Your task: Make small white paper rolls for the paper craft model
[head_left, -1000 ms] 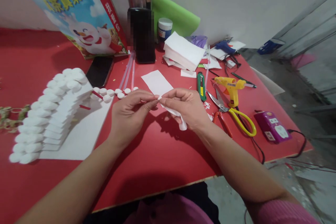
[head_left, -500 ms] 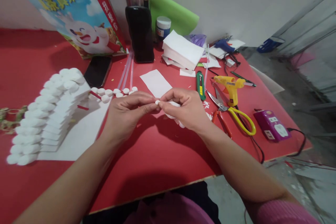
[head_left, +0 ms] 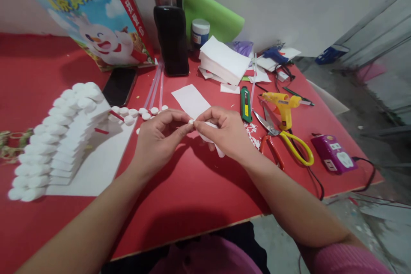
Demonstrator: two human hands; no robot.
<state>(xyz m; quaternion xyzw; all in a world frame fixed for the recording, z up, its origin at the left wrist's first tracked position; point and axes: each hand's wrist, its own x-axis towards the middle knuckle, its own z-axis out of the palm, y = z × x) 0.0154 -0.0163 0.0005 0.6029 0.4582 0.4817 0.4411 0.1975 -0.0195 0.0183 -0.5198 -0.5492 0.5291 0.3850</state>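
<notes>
My left hand (head_left: 157,145) is closed in a pinch, thumb and forefinger on the tip of a small white roll (head_left: 191,121). My right hand (head_left: 226,132) grips the same roll from the other side, its fingertips nearly meeting the left ones. From the right hand hangs a soft white strip (head_left: 208,136), partly hidden by the fingers. Beyond the hands lies a white paper sheet (head_left: 192,99). Several round white pieces (head_left: 146,116) are scattered just left of them. A stepped white paper model (head_left: 73,139), edged with such pieces, stands farther left.
At right are scissors (head_left: 297,147), a yellow glue gun (head_left: 282,107), a green cutter (head_left: 245,103) and a purple box (head_left: 334,154) with a cable. Behind stand a stack of white paper (head_left: 224,61), a black phone-like slab (head_left: 171,40) and a printed bag (head_left: 105,21).
Both hands stay together with small finger movements on the white roll. My left fingers have shifted slightly, uncovering a round white piece beside them. The rest looks the same.
</notes>
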